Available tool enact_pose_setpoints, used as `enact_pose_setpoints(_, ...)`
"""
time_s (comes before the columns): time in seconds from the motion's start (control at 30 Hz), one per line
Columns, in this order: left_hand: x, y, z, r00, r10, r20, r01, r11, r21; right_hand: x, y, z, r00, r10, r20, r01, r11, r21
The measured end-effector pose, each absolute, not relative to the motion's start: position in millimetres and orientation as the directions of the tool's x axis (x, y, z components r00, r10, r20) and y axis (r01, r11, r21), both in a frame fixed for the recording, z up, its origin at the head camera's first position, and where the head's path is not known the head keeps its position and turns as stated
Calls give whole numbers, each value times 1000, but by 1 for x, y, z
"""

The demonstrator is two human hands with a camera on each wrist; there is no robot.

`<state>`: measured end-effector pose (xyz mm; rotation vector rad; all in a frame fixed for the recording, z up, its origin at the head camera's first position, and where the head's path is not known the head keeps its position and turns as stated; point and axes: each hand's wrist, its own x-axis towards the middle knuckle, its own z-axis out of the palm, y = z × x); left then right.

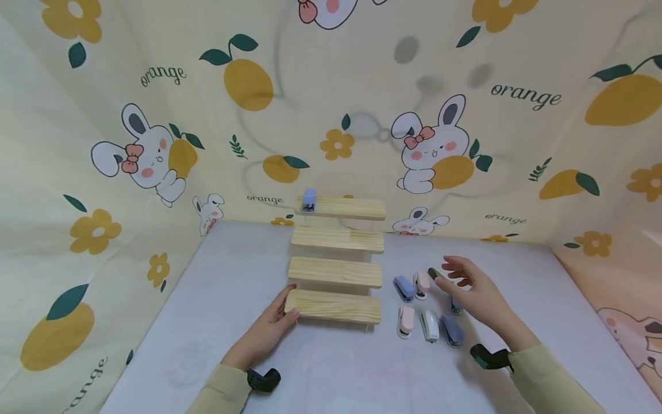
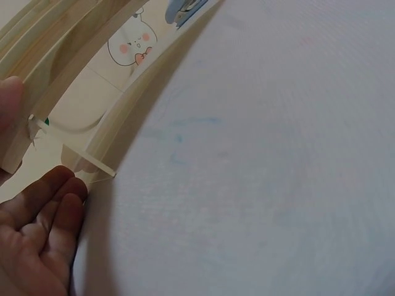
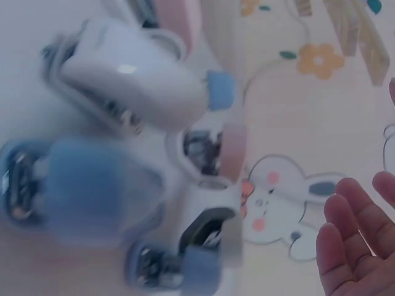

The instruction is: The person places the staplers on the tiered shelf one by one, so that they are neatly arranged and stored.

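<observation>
A stepped wooden rack [image 1: 335,271] has four pale shelves... its tiers rise toward the back. My left hand [image 1: 266,330] grips the left end of its lowest tier, thumb at the front edge; in the left wrist view the curled fingers [image 2: 65,209] lie beside a thin support. One blue stapler [image 1: 309,199] stands on the top tier's left end. My right hand [image 1: 478,293] hovers over small staplers, fingers loosely bent, holding nothing. Below it are a white stapler [image 1: 429,325], pink staplers [image 1: 406,321], blue staplers [image 1: 452,330] and a dark green stapler [image 1: 433,274], partly hidden by the thumb.
The staplers lie in a loose group on the white table [image 1: 331,368], right of the rack. A patterned cloth [image 1: 357,75] with rabbits and oranges rises behind and at both sides.
</observation>
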<state>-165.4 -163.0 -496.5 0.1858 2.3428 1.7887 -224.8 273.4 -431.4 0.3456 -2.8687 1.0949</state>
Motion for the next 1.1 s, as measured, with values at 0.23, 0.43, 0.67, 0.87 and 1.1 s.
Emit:
enact_pose_setpoints(0.23, -166, -165, -492, -969, 233, -86, -29, 239, 971, -220, 293, -447, -986, -141, 85, -163, 742, -650)
enact_pose_setpoints(0.43, -166, -166, -493, -964, 248, -92, -33, 234, 972, -218, 310, -458, -995, -100, 11, -80, 727, -681)
enact_pose_setpoints(0.67, -166, -166, -491, -965, 243, -98, -39, 236, 971, -218, 323, -471, -992, -76, -101, 18, 706, -708)
enact_pose_setpoints(0.87, -167, -165, -490, -965, 245, -97, -39, 233, 972, -221, 328, -482, -977, -88, -195, 88, 667, -740)
enact_pose_setpoints(1.1, -166, -165, -490, -966, 237, -105, -49, 229, 972, -223, 334, -497, -940, -102, -326, 194, 626, -755)
